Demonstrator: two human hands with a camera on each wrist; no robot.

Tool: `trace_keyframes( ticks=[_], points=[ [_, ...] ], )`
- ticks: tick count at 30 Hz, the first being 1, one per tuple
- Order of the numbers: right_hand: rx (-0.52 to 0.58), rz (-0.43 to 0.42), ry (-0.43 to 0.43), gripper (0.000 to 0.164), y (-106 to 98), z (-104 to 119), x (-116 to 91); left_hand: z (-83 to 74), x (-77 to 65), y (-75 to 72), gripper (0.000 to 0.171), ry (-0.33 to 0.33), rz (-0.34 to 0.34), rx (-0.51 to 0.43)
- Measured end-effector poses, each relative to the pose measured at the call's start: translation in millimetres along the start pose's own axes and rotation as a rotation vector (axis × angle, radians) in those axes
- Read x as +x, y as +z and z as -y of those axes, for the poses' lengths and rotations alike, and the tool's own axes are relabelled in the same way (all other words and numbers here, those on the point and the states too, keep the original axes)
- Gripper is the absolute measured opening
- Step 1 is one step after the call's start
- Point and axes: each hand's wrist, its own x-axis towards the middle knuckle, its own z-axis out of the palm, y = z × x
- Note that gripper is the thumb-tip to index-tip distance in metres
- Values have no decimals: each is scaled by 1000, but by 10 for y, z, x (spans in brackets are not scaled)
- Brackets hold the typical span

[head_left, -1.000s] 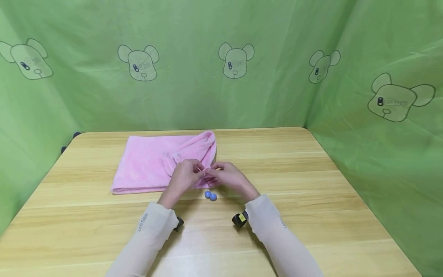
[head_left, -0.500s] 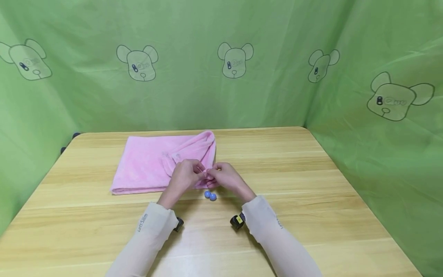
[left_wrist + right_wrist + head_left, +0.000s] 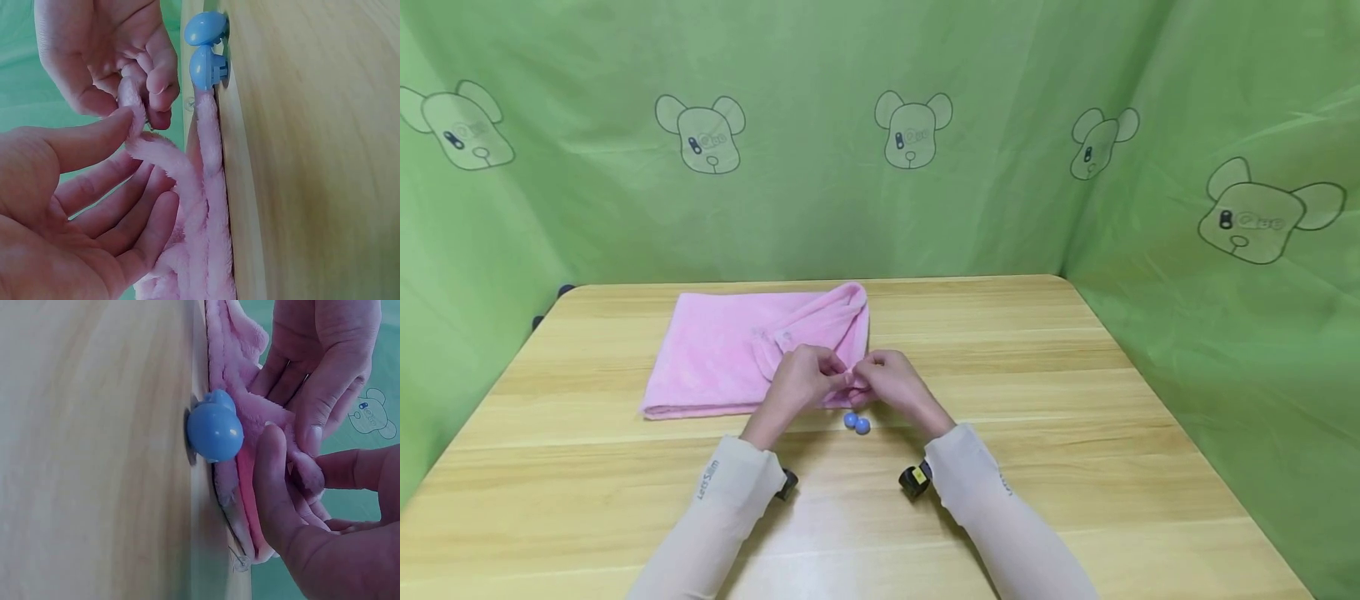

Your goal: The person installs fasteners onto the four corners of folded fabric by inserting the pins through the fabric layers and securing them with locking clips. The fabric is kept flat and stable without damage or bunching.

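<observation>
A pink plush cloth (image 3: 722,350), folded in layers, lies on the table with its right part turned over in a loose flap. My left hand (image 3: 805,377) pinches the raised edge of the flap between thumb and fingers; in the left wrist view the thumb (image 3: 94,140) presses the fabric. Right beside it, my right hand (image 3: 895,385) pinches the same edge, and the bit between its fingertips is partly hidden. Two blue round-headed, mushroom-shaped pieces (image 3: 215,431) sit side by side on the table just in front of the cloth, below the hands.
The wooden table (image 3: 1037,467) extends around the cloth to both sides. Green curtains (image 3: 820,217) with bear-head drawings hang behind and along the sides. A small clear piece (image 3: 241,564) shows by the cloth's edge in the right wrist view.
My right hand has shifted slightly left, and its fingertips have changed their position on the cloth's edge. The left hand keeps its pinch; the blue pieces have stayed put.
</observation>
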Motion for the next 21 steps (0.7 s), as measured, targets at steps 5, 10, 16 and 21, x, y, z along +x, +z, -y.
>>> trace_keyframes(
  ticks=[5, 10, 16, 21],
  points=[
    [19, 21, 8, 13, -13, -1, 3, 0, -1, 3, 9, 5, -11, 9],
    [-1, 61, 4, 12, -23, 7, -3, -6, -3, 2, 8, -18, -5, 2],
    [-7, 58, -7, 10, -35, -14, 6, -4, -7, 0, 9, -21, 8, -4],
    [-33, 31, -1, 8, -48, -35, 14, -19, 0, -4, 10, -43, 50, 14]
  ],
)
